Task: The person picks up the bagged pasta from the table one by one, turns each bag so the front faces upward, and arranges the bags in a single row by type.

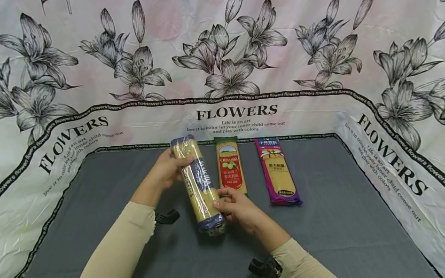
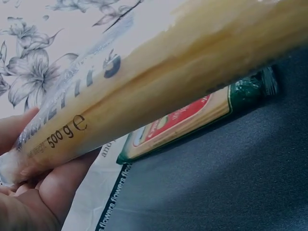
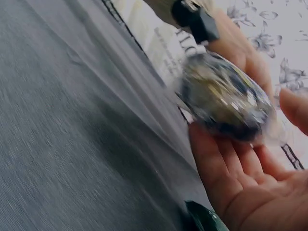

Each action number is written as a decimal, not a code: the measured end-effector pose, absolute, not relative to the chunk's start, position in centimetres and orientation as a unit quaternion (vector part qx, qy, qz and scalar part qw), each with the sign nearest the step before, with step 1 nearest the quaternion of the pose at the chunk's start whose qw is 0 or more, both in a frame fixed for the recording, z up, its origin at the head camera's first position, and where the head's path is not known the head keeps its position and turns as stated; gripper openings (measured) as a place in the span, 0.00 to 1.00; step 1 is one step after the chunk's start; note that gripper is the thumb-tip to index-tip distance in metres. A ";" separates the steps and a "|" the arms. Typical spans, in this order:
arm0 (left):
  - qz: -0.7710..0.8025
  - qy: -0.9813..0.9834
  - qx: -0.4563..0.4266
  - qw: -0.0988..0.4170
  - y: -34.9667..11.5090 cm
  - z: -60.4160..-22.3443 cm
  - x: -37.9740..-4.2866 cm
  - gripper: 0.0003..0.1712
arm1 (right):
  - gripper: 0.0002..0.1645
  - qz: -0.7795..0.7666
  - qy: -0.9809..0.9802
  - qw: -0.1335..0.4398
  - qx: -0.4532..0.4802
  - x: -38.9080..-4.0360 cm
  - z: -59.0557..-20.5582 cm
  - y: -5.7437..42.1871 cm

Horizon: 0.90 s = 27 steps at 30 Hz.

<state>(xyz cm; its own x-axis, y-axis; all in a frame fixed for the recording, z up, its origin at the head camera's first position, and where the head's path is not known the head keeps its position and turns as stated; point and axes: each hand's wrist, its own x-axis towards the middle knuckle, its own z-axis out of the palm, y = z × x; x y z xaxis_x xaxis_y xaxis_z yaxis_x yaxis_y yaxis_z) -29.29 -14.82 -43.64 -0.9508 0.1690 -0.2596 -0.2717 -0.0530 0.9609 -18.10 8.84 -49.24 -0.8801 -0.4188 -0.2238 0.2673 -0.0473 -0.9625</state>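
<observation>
A clear-and-blue pack of spaghetti [image 1: 199, 185] is held up at a tilt above the grey cloth by both hands. My left hand [image 1: 172, 166] grips it near its upper end, thumb across the front; the left wrist view shows "500 g" printed on the pack [image 2: 144, 91] beside that hand [image 2: 41, 197]. At the lower end, my right hand [image 1: 241, 210] holds the right side with its thumb on the wrapper. In the right wrist view the fingers of this hand [image 3: 250, 187] lie under the crinkled end of the pack [image 3: 226, 98], which is blurred.
A green-and-red pasta pack [image 1: 230, 166] lies just right of the held pack, partly behind my right hand. Farther right is a purple pasta pack [image 1: 277, 171]. Grey cloth [image 1: 338, 236] covers the surface, bordered by floral fabric [image 1: 239, 108] that rises behind.
</observation>
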 end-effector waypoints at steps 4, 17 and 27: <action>0.732 0.662 -0.034 0.161 -15.2 -43.5 -29.6 0.46 | 0.31 -0.713 0.640 0.275 -0.078 -18.7 -48.8 9.8; 0.724 0.659 0.003 0.204 -14.8 -42.9 -29.0 0.36 | 0.33 -0.691 0.627 0.334 -0.131 -18.8 -48.9 9.2; 0.734 0.641 0.023 0.222 -15.0 -43.4 -28.9 0.38 | 0.29 -0.723 0.626 0.275 -0.098 -18.1 -49.2 7.8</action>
